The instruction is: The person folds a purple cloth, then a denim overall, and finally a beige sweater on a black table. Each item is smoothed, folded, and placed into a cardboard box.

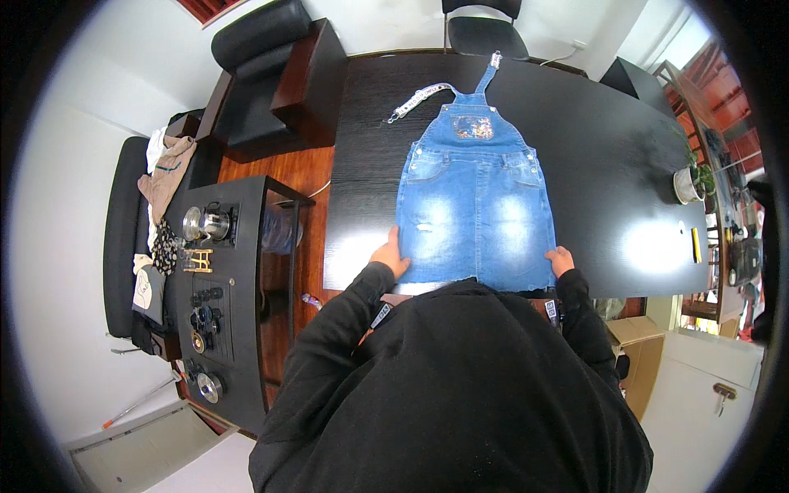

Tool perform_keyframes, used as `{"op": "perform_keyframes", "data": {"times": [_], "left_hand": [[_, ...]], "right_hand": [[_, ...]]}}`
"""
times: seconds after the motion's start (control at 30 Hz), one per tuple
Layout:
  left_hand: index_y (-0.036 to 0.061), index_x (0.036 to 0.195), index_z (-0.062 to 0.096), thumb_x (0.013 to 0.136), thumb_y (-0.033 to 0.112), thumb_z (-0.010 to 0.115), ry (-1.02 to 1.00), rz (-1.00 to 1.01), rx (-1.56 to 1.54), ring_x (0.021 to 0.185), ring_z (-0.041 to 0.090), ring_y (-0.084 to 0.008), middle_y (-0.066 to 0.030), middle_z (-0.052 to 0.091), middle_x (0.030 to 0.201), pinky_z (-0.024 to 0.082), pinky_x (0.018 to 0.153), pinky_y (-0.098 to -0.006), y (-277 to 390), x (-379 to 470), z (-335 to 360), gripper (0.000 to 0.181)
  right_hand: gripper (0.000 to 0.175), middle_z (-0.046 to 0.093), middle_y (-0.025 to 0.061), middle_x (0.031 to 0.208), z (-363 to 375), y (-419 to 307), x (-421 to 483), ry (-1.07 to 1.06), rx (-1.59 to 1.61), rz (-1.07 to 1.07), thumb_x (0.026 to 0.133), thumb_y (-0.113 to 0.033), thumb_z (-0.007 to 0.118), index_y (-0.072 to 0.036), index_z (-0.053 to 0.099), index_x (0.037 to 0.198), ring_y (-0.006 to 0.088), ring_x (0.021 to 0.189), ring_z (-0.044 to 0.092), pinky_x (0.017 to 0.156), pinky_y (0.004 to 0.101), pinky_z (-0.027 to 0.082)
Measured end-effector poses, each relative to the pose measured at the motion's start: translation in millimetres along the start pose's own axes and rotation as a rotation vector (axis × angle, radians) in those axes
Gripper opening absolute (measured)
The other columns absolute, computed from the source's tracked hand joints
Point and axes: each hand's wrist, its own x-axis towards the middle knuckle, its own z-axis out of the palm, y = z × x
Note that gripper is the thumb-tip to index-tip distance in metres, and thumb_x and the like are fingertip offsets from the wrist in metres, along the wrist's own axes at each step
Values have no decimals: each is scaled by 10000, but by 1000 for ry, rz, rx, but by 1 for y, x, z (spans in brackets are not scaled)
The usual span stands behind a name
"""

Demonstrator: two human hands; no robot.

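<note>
A blue denim pinafore dress (478, 203) lies spread front side up on the dark wooden table (616, 160), its bib pointing away from me. Sequins cover the bib pocket (473, 127). One strap (487, 79) runs straight up the table; the other strap (425, 95), with a white printed band and a metal clasp, bends out to the left. My left hand (390, 256) holds the skirt's left side edge near the hem, thumb over the cloth. At the opposite edge my right hand (560, 261) grips the denim, with its fingertips partly hidden.
A potted plant (687, 185) and a yellow object (696, 245) are at the table's right end. Beyond the far edge stands a black chair (484, 34). Left are an armchair (265, 92) and a tea table (246, 203) with a pot. An open cardboard box (644, 363) sits right.
</note>
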Motion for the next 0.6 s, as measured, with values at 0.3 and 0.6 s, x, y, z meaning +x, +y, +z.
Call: {"op": "perform_keyframes", "data": {"times": [0.3,0.6], "left_hand": [[-14,973,584,845,227,652,-151,-27,-274,652,602,-175,-93,634,766,481,626,-317,-44,12,-1,282],[81,1235,352,884,-20,536,-218,-60,-986,605,611,-204,-143,617,786,519,506,-347,-30,-28,-25,409]], "right_hand": [[331,647,109,968,-4,-14,-71,-145,259,269,859,-169,626,4,543,1128,184,677,653,481,303,544],[421,570,125,1146,-3,-56,-109,88,515,-188,850,4,531,-53,475,1264,151,705,614,476,262,521]]}}
